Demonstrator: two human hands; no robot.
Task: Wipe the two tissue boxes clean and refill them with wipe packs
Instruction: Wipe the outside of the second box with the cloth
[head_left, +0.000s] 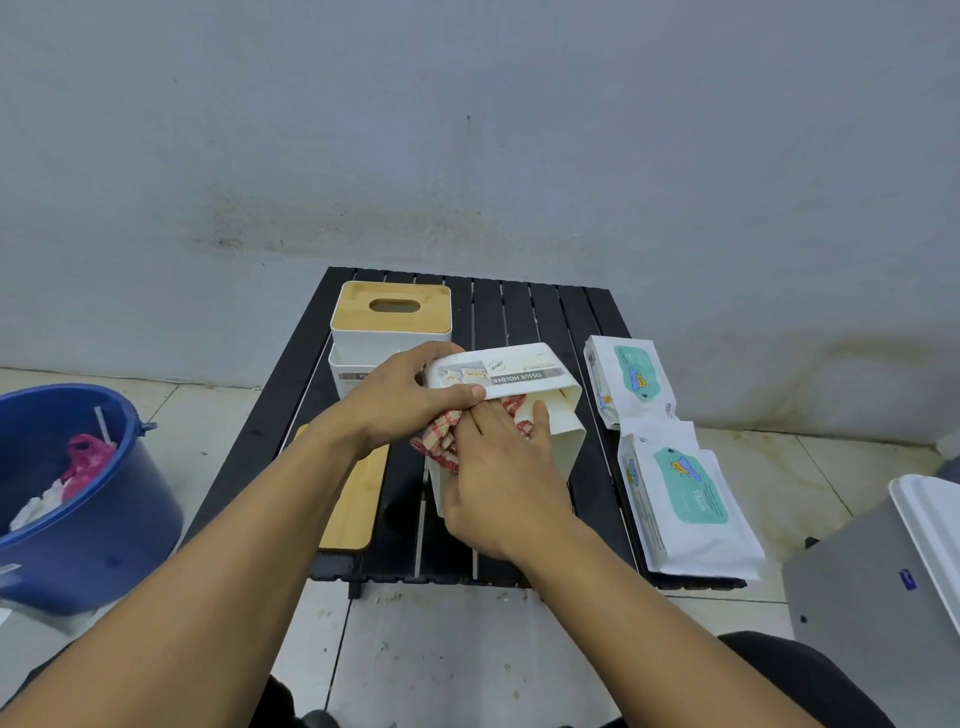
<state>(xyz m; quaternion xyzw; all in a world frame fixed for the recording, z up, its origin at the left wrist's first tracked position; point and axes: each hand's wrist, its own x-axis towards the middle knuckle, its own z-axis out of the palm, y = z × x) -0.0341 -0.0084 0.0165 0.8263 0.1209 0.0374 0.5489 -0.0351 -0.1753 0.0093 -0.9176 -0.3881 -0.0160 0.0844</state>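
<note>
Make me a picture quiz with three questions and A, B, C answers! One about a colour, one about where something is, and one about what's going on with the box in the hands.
1. What colour is the bucket?
A. Red
B. Blue
C. Green

2. Where do the wipe packs lie?
A. In the bucket
B. On the floor
C. On the right side of the table

3. The tissue box in the hands is:
A. Lidless, with a checked cloth in it
B. Closed with its lid
C. Full of wipes

Answers:
1 B, the bucket on the left is plainly blue.
2 C, both packs rest on the dark slats at the right.
3 A, the left hand grips the open box while the right hand presses the cloth inside.
</note>
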